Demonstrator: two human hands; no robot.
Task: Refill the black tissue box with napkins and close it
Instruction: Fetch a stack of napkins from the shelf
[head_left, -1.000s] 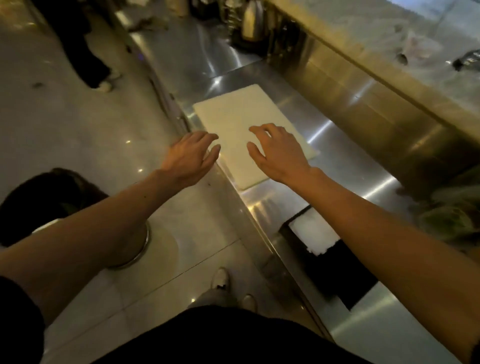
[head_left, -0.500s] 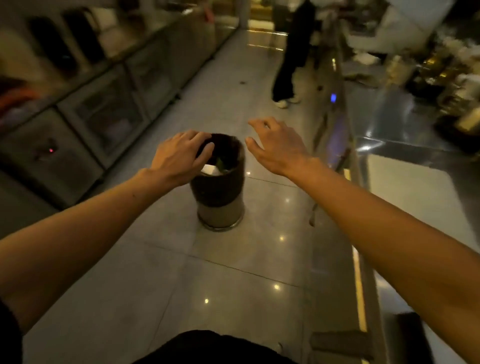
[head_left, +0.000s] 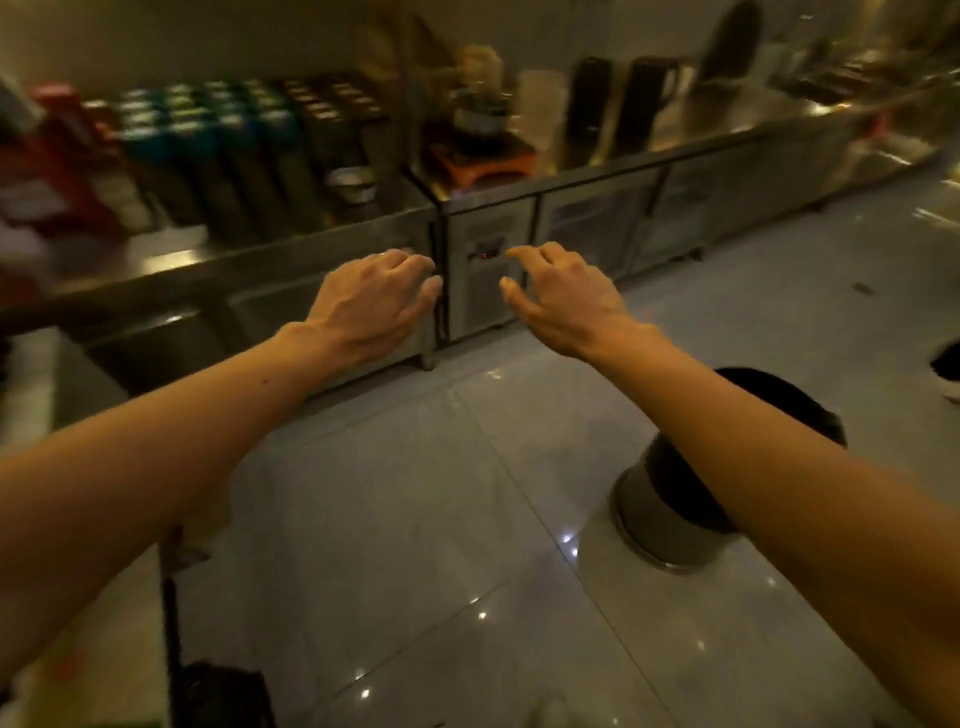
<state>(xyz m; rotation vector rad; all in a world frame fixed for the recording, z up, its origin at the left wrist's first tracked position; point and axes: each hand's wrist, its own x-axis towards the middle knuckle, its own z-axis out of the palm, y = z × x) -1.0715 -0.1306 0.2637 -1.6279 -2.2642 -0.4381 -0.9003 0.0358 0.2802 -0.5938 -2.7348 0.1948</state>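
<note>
Scanning left to right: motion blur throughout, no label or writing can be read.

- Far left: red packages (head_left: 49, 150) on the steel tabletop (head_left: 171, 260), print smeared. Next to them a row of teal and dark containers (head_left: 218, 145), brands unreadable, then a small metal bowl (head_left: 350, 184).
- Low left corner: dark object (head_left: 218, 693), too dim to identify.
- Left hand (head_left: 371, 301): held out in the air, palm down, grip loose, fingers (head_left: 410, 265) gently curled, holding nothing.
- Behind the hands: cabinet front below the tabletop with a control panel (head_left: 485, 252) showing a red light. An orange-based appliance (head_left: 480, 156) stands above it.
- Right hand (head_left: 563, 299): just beside the left, apart from it, palm down, grip loose and empty.
- Two dark jugs (head_left: 618, 104) further along the tabletop.
- Round steel bin (head_left: 670, 499) with black liner on the floor (head_left: 415, 519), partly behind the right forearm.
- Floor: glossy grey tile with light spots.
- Black tissue box: cannot tell where it lies from this view. Neither grip touches it.
</note>
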